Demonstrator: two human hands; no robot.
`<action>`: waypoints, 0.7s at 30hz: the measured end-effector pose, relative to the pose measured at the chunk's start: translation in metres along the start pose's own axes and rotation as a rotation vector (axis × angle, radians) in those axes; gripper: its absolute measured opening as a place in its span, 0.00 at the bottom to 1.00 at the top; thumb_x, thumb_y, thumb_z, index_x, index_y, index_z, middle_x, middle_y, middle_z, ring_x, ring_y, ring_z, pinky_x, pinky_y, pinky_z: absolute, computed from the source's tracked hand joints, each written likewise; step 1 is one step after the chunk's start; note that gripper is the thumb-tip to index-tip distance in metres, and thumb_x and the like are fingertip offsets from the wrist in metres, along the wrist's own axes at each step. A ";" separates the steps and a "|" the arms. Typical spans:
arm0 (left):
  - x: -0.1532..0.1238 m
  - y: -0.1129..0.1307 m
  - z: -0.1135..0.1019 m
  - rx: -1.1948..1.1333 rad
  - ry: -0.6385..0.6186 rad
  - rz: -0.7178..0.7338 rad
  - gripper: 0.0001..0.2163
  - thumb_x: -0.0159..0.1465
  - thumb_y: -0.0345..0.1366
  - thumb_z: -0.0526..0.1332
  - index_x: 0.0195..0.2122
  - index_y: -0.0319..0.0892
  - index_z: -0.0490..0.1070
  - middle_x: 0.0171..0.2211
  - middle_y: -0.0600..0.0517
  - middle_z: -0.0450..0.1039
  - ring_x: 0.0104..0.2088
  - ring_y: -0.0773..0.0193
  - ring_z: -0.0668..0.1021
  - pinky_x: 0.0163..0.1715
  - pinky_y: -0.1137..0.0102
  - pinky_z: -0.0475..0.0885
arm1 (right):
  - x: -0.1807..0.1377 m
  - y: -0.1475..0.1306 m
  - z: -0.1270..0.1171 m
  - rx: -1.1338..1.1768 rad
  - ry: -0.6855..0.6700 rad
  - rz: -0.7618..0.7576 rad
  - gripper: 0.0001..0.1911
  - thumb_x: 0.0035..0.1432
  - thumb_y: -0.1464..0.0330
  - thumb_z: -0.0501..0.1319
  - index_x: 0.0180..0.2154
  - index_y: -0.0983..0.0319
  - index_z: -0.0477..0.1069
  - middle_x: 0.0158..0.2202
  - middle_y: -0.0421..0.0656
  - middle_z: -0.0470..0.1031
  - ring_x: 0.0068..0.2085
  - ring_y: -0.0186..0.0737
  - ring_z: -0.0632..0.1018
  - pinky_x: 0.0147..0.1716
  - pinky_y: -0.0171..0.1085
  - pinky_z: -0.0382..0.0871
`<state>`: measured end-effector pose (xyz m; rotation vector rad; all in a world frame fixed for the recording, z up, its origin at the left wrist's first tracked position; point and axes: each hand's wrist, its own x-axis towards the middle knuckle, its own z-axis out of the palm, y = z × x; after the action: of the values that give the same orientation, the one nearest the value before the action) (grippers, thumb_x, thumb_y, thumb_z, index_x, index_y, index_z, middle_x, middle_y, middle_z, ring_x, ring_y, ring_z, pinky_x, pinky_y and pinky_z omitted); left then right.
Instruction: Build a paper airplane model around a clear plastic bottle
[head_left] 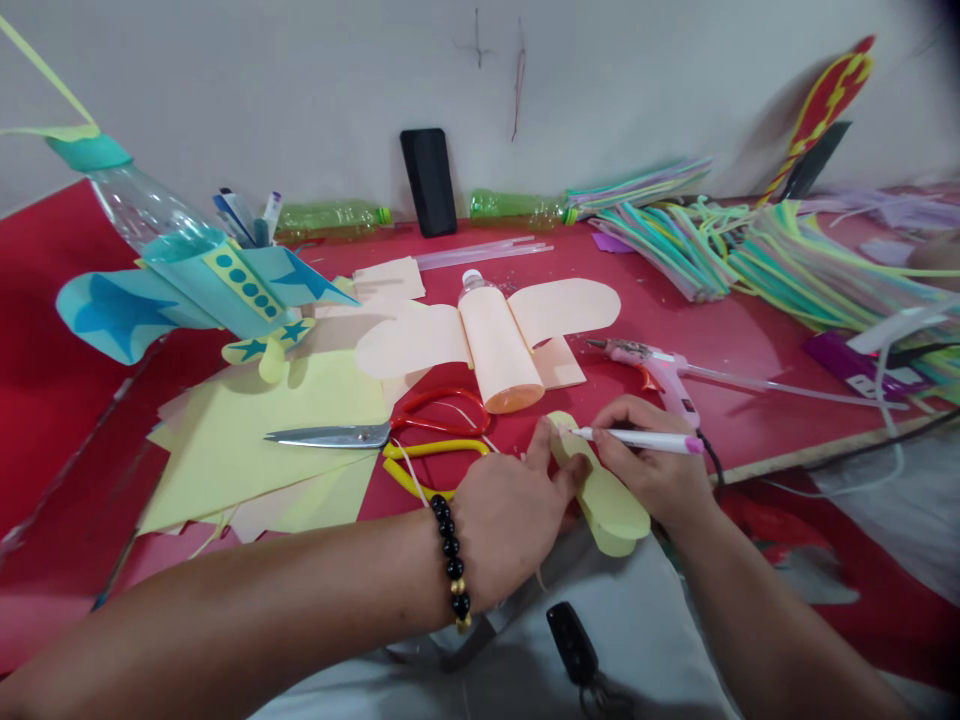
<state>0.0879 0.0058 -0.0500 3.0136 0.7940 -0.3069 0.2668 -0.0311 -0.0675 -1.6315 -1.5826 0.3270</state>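
In my right hand (652,455) is a white marker with a purple end (660,441). Its tip meets the far end of a pale yellow paper piece with rounded ends (604,498), which seems to be layered. My left hand (517,510), with a black bead bracelet at the wrist, grips that piece along its left side near the far end. Left of this hand lie scissors (360,436) with one red and one yellow handle. Just beyond, a bottle wrapped in peach paper (501,350) rests between two peach paper wings.
A decorated blue bottle plane (217,260) stands at left above yellow paper sheets (277,440). A pink glue gun (652,370) with its cord lies at right. Behind are a phone (429,182), green bottles and bundled pastel strips (817,250). Keys (574,645) lie on grey fabric below.
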 end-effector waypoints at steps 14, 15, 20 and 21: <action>0.000 0.000 0.002 0.012 0.015 -0.006 0.26 0.66 0.52 0.44 0.64 0.52 0.49 0.64 0.35 0.52 0.26 0.60 0.78 0.19 0.66 0.69 | 0.004 0.003 0.005 -0.027 -0.054 -0.032 0.02 0.55 0.72 0.60 0.29 0.62 0.70 0.25 0.39 0.72 0.26 0.33 0.71 0.26 0.33 0.64; 0.000 0.000 0.003 0.014 0.021 -0.007 0.26 0.66 0.52 0.43 0.64 0.52 0.49 0.64 0.35 0.52 0.26 0.60 0.78 0.19 0.66 0.69 | 0.004 0.003 0.005 -0.024 -0.061 -0.037 0.02 0.54 0.73 0.60 0.29 0.62 0.69 0.25 0.38 0.72 0.25 0.33 0.71 0.25 0.33 0.64; -0.001 0.000 0.003 0.016 0.026 -0.004 0.25 0.67 0.49 0.43 0.65 0.52 0.47 0.63 0.34 0.54 0.24 0.62 0.77 0.17 0.68 0.67 | 0.002 0.001 0.002 -0.012 -0.103 -0.099 0.04 0.53 0.75 0.59 0.27 0.62 0.69 0.23 0.38 0.71 0.24 0.31 0.70 0.24 0.32 0.62; -0.001 0.000 0.002 0.018 0.026 -0.002 0.26 0.68 0.48 0.43 0.66 0.52 0.46 0.63 0.34 0.54 0.24 0.62 0.77 0.17 0.68 0.67 | 0.002 0.001 0.002 -0.010 -0.112 -0.113 0.04 0.52 0.75 0.59 0.27 0.62 0.69 0.23 0.38 0.71 0.24 0.31 0.70 0.24 0.32 0.62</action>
<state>0.0864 0.0053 -0.0522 3.0402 0.8002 -0.2764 0.2666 -0.0287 -0.0685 -1.5472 -1.7546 0.3565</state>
